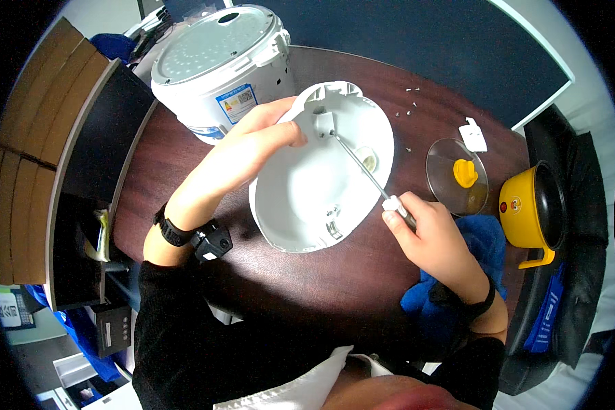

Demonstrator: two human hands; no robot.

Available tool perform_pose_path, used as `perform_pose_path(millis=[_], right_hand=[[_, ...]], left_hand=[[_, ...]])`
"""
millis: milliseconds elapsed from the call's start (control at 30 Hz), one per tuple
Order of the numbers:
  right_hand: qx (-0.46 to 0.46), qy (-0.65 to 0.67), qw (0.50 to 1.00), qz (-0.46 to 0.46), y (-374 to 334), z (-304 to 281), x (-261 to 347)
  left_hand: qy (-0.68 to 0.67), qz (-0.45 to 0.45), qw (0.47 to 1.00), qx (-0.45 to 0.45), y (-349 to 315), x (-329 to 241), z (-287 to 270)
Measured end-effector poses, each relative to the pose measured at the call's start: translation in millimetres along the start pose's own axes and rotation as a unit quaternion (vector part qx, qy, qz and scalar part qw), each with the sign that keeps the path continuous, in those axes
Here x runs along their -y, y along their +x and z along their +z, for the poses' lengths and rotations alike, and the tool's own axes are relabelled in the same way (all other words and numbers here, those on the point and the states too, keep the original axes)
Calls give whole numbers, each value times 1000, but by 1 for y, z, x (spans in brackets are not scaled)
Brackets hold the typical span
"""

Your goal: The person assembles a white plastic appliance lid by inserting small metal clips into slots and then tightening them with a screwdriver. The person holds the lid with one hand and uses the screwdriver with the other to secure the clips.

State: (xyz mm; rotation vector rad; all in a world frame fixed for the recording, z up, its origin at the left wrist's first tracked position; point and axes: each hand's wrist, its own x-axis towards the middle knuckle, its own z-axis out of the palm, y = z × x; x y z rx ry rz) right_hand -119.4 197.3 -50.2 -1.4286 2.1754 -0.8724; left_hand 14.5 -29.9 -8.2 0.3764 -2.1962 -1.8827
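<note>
A white oval plastic cover (pixel 297 195), its hollow inside facing up, is tilted over the brown table in front of me. My left hand (pixel 256 140) grips its upper left rim, with the thumb reaching over the inside. In my right hand (pixel 427 229) is a screwdriver (pixel 362 167) with a white and grey handle. Its thin shaft points up and left, and the tip meets a small fitting near the top of the cover's inside. Whether a screw sits under the tip is too small to tell. Behind the cover stands a white rice cooker body (pixel 191 106).
Several small screws (pixel 408 113) lie on the table at the far right. Nearby are a white plastic piece (pixel 473 137) and a glass lid (pixel 447 188) with a yellow knob. A yellow pot (pixel 519 212) stands at the right edge, and a blue cloth (pixel 486 239) lies beneath my right forearm.
</note>
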Motion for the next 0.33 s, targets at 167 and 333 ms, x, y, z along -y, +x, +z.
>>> perform_pose_path(millis=[167,333], right_hand=[[60,-115,991,39,-4,-3,-9],[133,-232,961,73,-8,-14,-8]], left_hand=[[-11,-43,998,-39,4,0,-2],[-55,-58,996,-47,6,-2,-3]])
